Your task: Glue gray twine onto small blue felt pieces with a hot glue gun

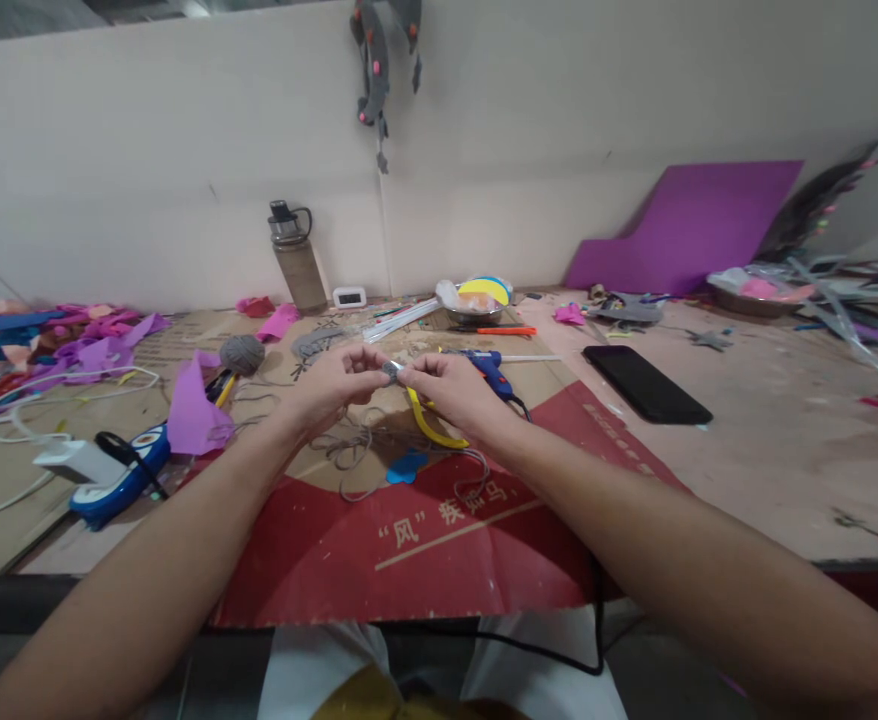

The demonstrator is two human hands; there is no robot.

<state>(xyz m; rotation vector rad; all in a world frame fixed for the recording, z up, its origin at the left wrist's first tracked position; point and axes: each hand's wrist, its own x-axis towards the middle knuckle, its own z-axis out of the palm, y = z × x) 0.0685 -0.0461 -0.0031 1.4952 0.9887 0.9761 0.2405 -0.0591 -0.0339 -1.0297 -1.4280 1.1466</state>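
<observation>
Above the cardboard, my left hand (341,382) and my right hand (443,383) meet at the fingertips. Both pinch a small grey piece (391,370), too small to make out fully. Loose grey yarn (349,445) lies in loops beneath the hands. Close below them is a blue flower-shaped cutout (407,467). A yellow curved handle (435,425) shows under my right hand, its other end hidden. Just behind that hand rests a blue glue gun (493,375), partly covered by it.
Red-printed cardboard (319,560) covers the table's middle. A black phone (645,384) lies to the right. At left are a blue power strip (128,475), a ball of grey yarn (242,353) and purple scraps (197,410). A bottle (298,262) stands by the wall.
</observation>
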